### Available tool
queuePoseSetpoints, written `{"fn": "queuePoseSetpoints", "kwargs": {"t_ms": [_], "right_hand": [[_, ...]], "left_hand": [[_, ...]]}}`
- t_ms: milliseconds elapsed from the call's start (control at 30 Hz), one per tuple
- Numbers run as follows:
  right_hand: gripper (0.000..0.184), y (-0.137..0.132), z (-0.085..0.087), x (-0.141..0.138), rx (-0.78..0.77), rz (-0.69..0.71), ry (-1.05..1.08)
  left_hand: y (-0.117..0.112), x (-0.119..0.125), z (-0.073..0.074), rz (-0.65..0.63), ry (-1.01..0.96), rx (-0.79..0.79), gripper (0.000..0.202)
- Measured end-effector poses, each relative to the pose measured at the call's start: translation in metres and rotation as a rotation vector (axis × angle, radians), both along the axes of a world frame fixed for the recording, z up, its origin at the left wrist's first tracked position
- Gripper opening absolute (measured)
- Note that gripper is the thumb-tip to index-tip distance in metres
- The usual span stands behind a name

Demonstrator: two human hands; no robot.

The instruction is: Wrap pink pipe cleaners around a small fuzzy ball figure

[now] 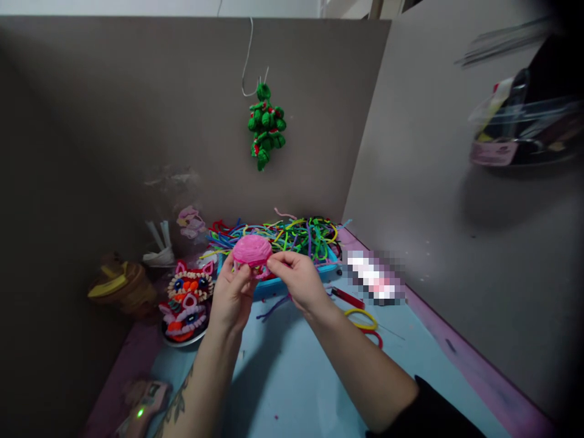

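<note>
Both hands (267, 286) pinch a pink coiled dome (252, 250) above the blue tray (274, 286).

Fuzzy pink ball (252, 250) up between the left hand (232, 295) and right hand (298, 281), its surface soft, matt, wound in fine chenille ridges. Behind it, the pile of pipe cleaners (292, 234) shows the same velvety nap in many colours, heaped in a smooth blue plastic tray (278, 286). The table mat (292, 377) looks flat, pale blue, faintly sheened. The lion head (187, 298) is plush chenille too. The green hanging ornament (265, 125) is fuzzy, dangling from thin bare metal wire (249, 55). The partition walls (114, 121) are dull, matt board.
</note>
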State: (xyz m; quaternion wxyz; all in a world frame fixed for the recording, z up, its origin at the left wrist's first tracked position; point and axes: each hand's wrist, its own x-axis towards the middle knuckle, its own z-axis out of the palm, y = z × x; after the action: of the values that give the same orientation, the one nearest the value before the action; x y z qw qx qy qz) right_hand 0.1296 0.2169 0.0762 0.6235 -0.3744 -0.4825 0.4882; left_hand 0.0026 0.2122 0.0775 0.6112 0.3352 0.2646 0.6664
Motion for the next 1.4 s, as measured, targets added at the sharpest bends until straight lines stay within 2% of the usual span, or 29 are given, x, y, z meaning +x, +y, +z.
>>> {"fn": "queuePoseSetpoints", "kwargs": {"t_ms": [133,233,433,667,833,1067,1267,1400], "right_hand": [[0.018,-0.002,-0.002,-0.005,0.018,-0.054,-0.038],[0.018,-0.005,-0.002,-0.008,0.003,-0.086,-0.067],[0.018,-0.009,0.000,-0.012,0.048,-0.115,-0.161],[0.017,-0.009,-0.004,-0.015,0.035,-0.085,-0.128],[0.017,-0.008,-0.005,-0.015,0.049,-0.144,-0.129],[0.017,-0.008,-0.006,-0.015,0.071,-0.154,-0.164],[0.014,-0.011,-0.006,-0.015,0.185,-0.244,-0.296],[0.015,-0.016,-0.005,-0.019,0.271,-0.272,-0.383]], "left_hand": [[-0.003,0.006,-0.001,0.029,-0.027,0.013,0.054],[-0.006,0.011,-0.004,0.119,-0.014,0.040,0.059],[-0.007,0.014,-0.006,0.252,-0.068,-0.031,0.056],[-0.007,0.010,-0.004,0.239,-0.105,-0.026,0.055],[-0.007,0.013,-0.007,0.183,-0.075,-0.009,0.060],[-0.007,0.016,-0.010,0.288,-0.052,-0.022,0.076],[-0.010,0.019,-0.007,0.231,-0.025,-0.004,0.078],[-0.010,0.018,-0.007,0.298,-0.021,-0.028,0.079]]}}
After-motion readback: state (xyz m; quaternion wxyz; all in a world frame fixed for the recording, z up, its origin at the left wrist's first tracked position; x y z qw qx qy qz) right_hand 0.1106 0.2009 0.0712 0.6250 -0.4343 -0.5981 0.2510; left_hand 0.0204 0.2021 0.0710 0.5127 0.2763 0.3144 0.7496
